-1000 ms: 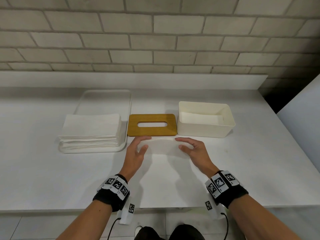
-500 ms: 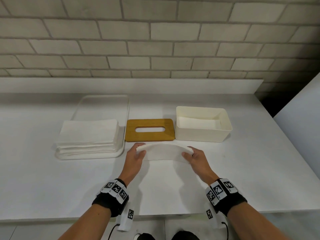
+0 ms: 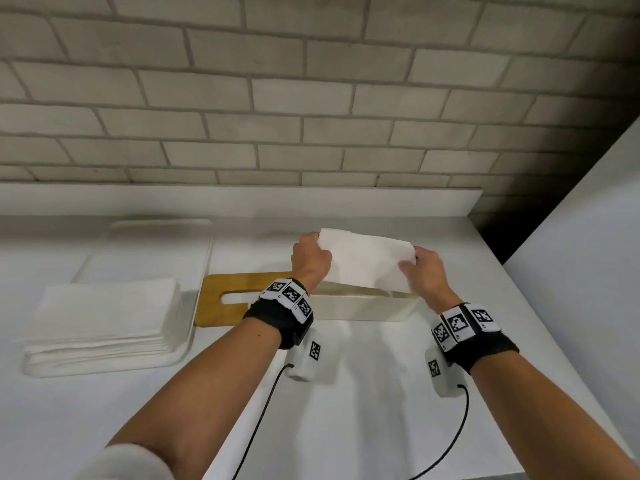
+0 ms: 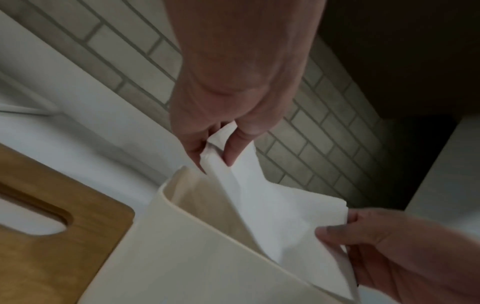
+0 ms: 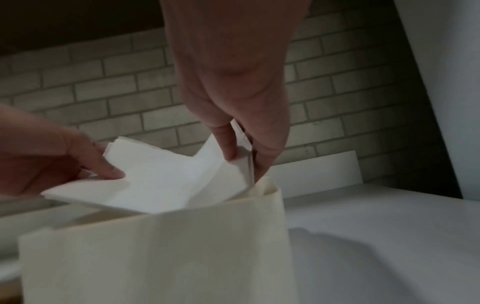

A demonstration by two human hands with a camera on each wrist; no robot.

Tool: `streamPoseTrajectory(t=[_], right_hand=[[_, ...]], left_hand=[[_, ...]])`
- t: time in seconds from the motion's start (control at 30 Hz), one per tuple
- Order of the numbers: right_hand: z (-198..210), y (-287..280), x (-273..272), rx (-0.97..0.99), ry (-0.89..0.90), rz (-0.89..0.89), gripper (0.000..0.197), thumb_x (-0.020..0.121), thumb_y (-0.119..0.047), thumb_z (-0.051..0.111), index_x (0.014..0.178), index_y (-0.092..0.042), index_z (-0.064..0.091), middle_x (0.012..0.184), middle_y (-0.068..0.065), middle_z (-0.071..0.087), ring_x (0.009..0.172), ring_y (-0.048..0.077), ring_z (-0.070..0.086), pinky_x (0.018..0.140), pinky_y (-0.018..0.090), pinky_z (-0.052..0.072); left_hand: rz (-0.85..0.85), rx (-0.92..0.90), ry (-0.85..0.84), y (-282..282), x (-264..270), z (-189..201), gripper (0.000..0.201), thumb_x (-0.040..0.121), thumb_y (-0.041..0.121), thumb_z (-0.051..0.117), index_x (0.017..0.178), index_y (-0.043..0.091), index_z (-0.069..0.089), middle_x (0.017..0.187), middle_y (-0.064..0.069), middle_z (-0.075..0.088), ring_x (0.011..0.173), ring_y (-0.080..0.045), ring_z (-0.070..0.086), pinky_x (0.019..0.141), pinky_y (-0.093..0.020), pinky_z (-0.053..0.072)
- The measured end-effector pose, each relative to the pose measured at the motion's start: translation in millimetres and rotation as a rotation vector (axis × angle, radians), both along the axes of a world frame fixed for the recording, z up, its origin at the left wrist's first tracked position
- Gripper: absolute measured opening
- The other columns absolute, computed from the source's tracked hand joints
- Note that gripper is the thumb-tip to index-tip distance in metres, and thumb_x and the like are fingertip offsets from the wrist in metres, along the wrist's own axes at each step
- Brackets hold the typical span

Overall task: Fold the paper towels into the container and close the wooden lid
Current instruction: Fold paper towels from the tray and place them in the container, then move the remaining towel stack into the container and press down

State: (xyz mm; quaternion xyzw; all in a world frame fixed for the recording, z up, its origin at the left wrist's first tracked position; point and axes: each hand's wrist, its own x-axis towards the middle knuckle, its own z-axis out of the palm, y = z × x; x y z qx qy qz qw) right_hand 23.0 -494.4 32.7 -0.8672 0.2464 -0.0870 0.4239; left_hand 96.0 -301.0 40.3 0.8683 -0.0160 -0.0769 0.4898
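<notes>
I hold a folded white paper towel (image 3: 363,261) over the cream container (image 3: 363,308), its lower edge dipping inside. My left hand (image 3: 311,252) pinches the towel's left end, and my right hand (image 3: 414,263) pinches its right end. The left wrist view shows the left hand (image 4: 215,160) nipping the towel (image 4: 272,207) above the container (image 4: 182,257). In the right wrist view, thumb and fingers of my right hand (image 5: 245,164) clamp the towel (image 5: 155,181) at the container's (image 5: 155,257) right wall. The slotted wooden lid (image 3: 225,285) lies flat left of the container.
A stack of flat paper towels (image 3: 107,313) sits on a white tray (image 3: 104,367) at the left. A brick wall and a low white ledge (image 3: 242,199) run behind the white counter. A white panel (image 3: 571,254) rises at the right.
Both hands have lifted the folded towel off the counter and carried it forward and right, over the container. The head view has shifted closer and lower.
</notes>
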Motion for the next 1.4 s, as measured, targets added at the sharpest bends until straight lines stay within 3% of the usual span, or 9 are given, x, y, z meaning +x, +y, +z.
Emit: streamPoseTrajectory(t=[0.07,0.13,0.3,0.6,0.7,0.87,1.0,1.2,1.4], right_hand=[[-10,-3,10,-0.109,0.112,0.021,0.013,0.086,0.0,0.05,0.08,-0.006,0.059,0.08,0.009,0.061,0.084,0.031,0.059,0.064,0.029,0.045],[-20,-5,17,-0.196,0.212,0.043,0.02,0.085,0.0,0.047,0.097,0.001,0.063,0.099,0.018,0.065,0.099,0.037,0.06,0.08,0.038,0.049],[-31,3,30,-0.331,0.363,0.099,0.04,0.089,0.001,0.04,0.127,-0.001,0.05,0.127,0.023,0.052,0.119,0.039,0.047,0.097,0.041,0.04],[-28,15,28,-0.496,0.306,0.126,0.036,0.087,0.007,0.041,0.121,0.002,0.051,0.121,0.02,0.054,0.108,0.039,0.055,0.089,0.041,0.045],[-28,17,29,-0.46,0.431,0.166,0.021,0.088,0.001,0.042,0.1,-0.003,0.059,0.113,0.019,0.054,0.1,0.035,0.055,0.086,0.038,0.045],[-31,20,34,-0.356,0.599,0.198,0.031,0.093,-0.01,0.045,0.122,0.002,0.049,0.126,0.019,0.053,0.112,0.034,0.056,0.087,0.034,0.046],[-30,20,37,-0.39,0.616,0.221,0.03,0.092,-0.014,0.046,0.118,0.0,0.052,0.117,0.016,0.059,0.091,0.029,0.055,0.074,0.03,0.043],[0,53,44,-0.443,0.408,0.165,0.029,0.088,-0.029,0.051,0.072,-0.006,0.059,0.085,0.014,0.063,0.076,0.03,0.051,0.067,0.031,0.04],[27,152,51,-0.039,0.11,0.261,0.041,0.085,-0.032,0.06,0.064,0.004,0.063,0.072,0.021,0.068,0.078,0.04,0.064,0.081,0.05,0.055]], left_hand=[[-0.013,0.127,0.045,-11,3,-8,0.039,0.088,-0.002,0.046,0.124,0.008,0.057,0.118,-0.013,0.061,0.111,-0.032,0.056,0.091,-0.033,0.046],[-0.041,0.241,0.091,-18,4,-17,0.049,0.091,0.002,0.045,0.14,0.007,0.044,0.137,-0.015,0.051,0.126,-0.034,0.049,0.101,-0.034,0.04],[-0.124,0.491,0.035,-29,5,-29,0.032,0.09,0.003,0.048,0.121,-0.001,0.055,0.131,-0.017,0.053,0.119,-0.034,0.053,0.093,-0.035,0.044],[-0.293,0.658,-0.164,-37,0,-32,0.033,0.086,-0.005,0.045,0.119,-0.002,0.049,0.125,-0.018,0.051,0.114,-0.031,0.051,0.092,-0.034,0.046],[-0.382,0.71,-0.002,-37,-2,-34,0.029,0.09,-0.002,0.043,0.117,0.0,0.053,0.125,-0.018,0.055,0.114,-0.033,0.055,0.089,-0.035,0.047],[-0.399,0.76,0.104,-35,-2,-38,0.033,0.093,0.003,0.043,0.126,0.0,0.048,0.133,-0.017,0.052,0.121,-0.032,0.053,0.094,-0.034,0.046],[-0.398,0.722,0.131,-31,-7,-32,0.033,0.093,0.002,0.044,0.125,-0.001,0.049,0.134,-0.017,0.052,0.122,-0.031,0.053,0.095,-0.033,0.046],[-0.298,0.307,0.125,8,-3,1,0.042,0.091,0.023,0.057,0.129,0.006,0.055,0.133,-0.01,0.056,0.122,-0.027,0.053,0.096,-0.029,0.045],[-0.009,-0.261,0.046,146,5,42,0.015,0.088,0.016,0.065,0.101,0.01,0.068,0.094,-0.009,0.067,0.078,-0.018,0.064,0.083,-0.034,0.055]])
